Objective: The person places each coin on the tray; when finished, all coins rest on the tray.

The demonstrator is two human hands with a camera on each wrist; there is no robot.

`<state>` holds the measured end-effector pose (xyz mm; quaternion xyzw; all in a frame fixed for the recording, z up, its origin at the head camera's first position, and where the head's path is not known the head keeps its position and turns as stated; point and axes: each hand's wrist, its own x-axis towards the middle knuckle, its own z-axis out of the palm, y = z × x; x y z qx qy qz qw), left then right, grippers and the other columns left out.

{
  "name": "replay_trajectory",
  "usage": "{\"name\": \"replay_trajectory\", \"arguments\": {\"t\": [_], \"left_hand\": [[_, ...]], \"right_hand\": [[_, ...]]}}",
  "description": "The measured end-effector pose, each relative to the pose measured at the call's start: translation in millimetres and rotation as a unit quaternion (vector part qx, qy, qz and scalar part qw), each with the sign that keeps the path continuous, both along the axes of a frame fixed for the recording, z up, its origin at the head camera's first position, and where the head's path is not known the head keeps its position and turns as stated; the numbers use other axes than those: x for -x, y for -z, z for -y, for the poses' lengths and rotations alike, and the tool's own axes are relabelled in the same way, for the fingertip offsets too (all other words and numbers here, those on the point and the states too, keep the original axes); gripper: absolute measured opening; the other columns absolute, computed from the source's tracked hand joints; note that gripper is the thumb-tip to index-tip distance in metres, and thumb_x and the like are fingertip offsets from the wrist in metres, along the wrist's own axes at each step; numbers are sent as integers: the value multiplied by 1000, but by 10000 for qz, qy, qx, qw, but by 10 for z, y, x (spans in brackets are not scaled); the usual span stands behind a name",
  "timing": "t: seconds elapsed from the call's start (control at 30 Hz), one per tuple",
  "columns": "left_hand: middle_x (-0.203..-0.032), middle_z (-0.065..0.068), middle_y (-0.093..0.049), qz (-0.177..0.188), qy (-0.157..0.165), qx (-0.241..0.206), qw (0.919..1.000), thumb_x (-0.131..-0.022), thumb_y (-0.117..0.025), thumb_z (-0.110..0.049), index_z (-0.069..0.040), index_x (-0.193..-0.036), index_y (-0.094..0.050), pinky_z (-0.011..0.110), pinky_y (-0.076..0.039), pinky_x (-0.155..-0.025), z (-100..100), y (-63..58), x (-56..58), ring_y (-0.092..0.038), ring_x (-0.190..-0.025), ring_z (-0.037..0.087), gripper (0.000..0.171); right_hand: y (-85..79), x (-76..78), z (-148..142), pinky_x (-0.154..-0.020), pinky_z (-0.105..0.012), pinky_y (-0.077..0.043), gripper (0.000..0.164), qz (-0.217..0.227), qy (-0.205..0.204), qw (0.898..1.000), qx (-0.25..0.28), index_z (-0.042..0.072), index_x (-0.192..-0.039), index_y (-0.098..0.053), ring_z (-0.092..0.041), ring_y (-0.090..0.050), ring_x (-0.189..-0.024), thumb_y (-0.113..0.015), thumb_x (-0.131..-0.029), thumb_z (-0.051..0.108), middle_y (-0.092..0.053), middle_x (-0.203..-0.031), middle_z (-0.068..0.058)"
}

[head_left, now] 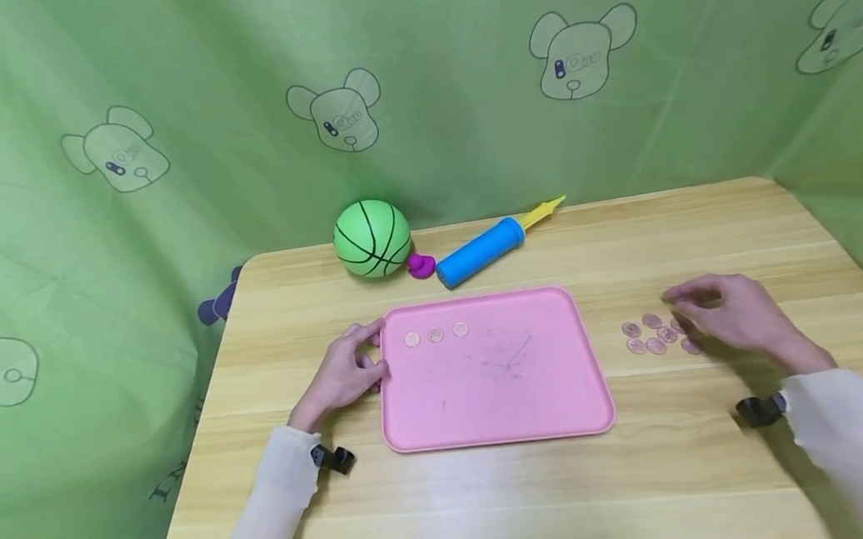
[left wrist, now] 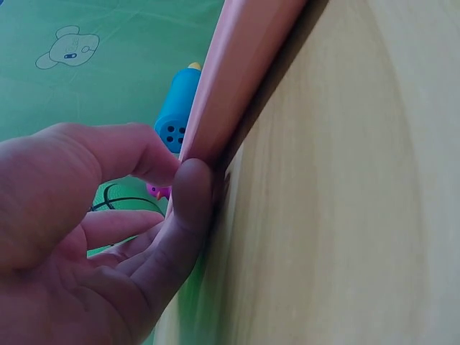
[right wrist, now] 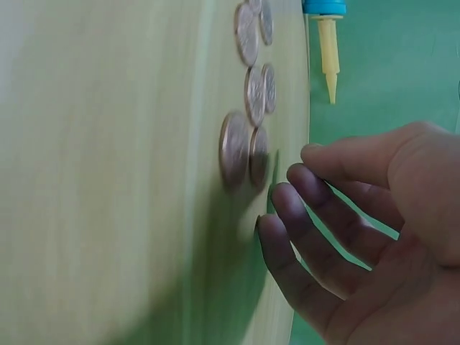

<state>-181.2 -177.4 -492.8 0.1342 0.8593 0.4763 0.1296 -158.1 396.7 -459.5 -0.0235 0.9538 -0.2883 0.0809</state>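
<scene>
My left hand [head_left: 344, 372] grips the left rim of a pink tray [head_left: 502, 419], and in the left wrist view its fingers [left wrist: 192, 190] lie against the tray's raised side. Three coins [head_left: 436, 334] sit in a row near the tray's upper left corner. At the right, my right hand [head_left: 738, 311] hovers beside a loose group of several copper-coloured coins [head_left: 656, 346] on the table, partly covering some in the head view. Its fingers are bent, with thumb and forefinger tips close together. No coin shows between them in the right wrist view.
Behind the tray stand a green ball [head_left: 372, 238] with black lines, a small purple rubber duck [head_left: 421, 265] and a blue hand pump [head_left: 480, 253] with a yellow nozzle. A green curtain [head_left: 454, 159] hangs behind the wooden table [head_left: 493, 499].
</scene>
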Motion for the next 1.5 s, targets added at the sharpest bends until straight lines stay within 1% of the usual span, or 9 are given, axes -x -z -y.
{"name": "replay_trajectory", "arguments": {"t": [0.17,0.27,0.37,0.47,0.57,0.7,0.8,1.13,1.5], "left_hand": [[-131,19,-58,18,42,-70,10000,-92,-72,6,2,-165,-42,27,-66,-56,-6,-16,11,-67,-72,14,79],[-131,19,-58,31,62,-90,9999,-92,-71,6,2,-165,-41,28,-66,-56,-6,-8,15,-67,-71,13,79],[-130,18,-58,72,62,-108,9999,-92,-71,6,2,-166,-41,27,-66,-56,-12,0,17,-66,-71,13,79],[-131,19,-57,105,72,-143,9998,-92,-70,6,2,-166,-40,26,-65,-55,-25,3,13,-66,-71,12,80],[-132,19,-57,136,86,-152,9998,-92,-71,6,2,-166,-40,25,-65,-56,-35,5,10,-66,-71,12,80],[-132,19,-57,120,103,-71,9998,-92,-71,6,1,-166,-40,23,-64,-56,-43,3,6,-66,-72,13,80],[-132,19,-57,105,91,-34,9999,-92,-71,6,1,-166,-40,22,-63,-55,-46,1,1,-66,-73,14,80],[-132,18,-57,137,130,-24,9998,-93,-72,5,1,-167,-39,25,-65,-57,-48,17,-8,-66,-73,13,81],[-132,21,-56,107,61,-72,9999,-92,-71,8,3,-166,-39,26,-66,-57,2,-35,-15,-65,-71,15,80]], "right_hand": [[57,-31,-102,-100,-82,-48,26,-561,-226,9979,-221,3,-126,-78,-58,-64,-124,-73,-103,16,-73,-131,-34],[107,-41,-162,-93,-64,-61,19,-848,-452,9946,-400,12,-116,-84,-26,-75,-104,-81,-97,15,-80,-119,-24],[135,-55,-208,-83,-33,-63,18,-1003,-625,9918,-482,19,-109,-86,10,-61,-96,-87,-92,14,-83,-114,-15],[149,-69,-238,-80,-18,-58,19,-1054,-701,9906,-510,21,-108,-86,24,-49,-96,-89,-90,14,-82,-115,-12],[161,-83,-241,-86,-30,-61,19,-1046,-683,9905,-570,21,-107,-86,14,-55,-100,-89,-90,14,-82,-116,-13],[173,-96,-234,-90,-58,-62,17,-922,-649,9921,-542,18,-108,-85,-27,-71,-109,-89,-91,17,-79,-120,-19],[176,-90,-241,-89,-53,-61,18,-836,-599,9933,-530,18,-108,-86,-45,-69,-113,-90,-91,20,-78,-121,-21],[144,-36,-310,-77,-31,-51,36,-226,-371,9970,-647,8,-113,-83,-31,-66,-97,-90,-91,36,-77,-112,-21],[89,61,-133,-79,-18,-53,16,328,-947,9943,-363,1,-101,-75,-4,-63,-79,-74,-104,18,-77,-85,1]]}}
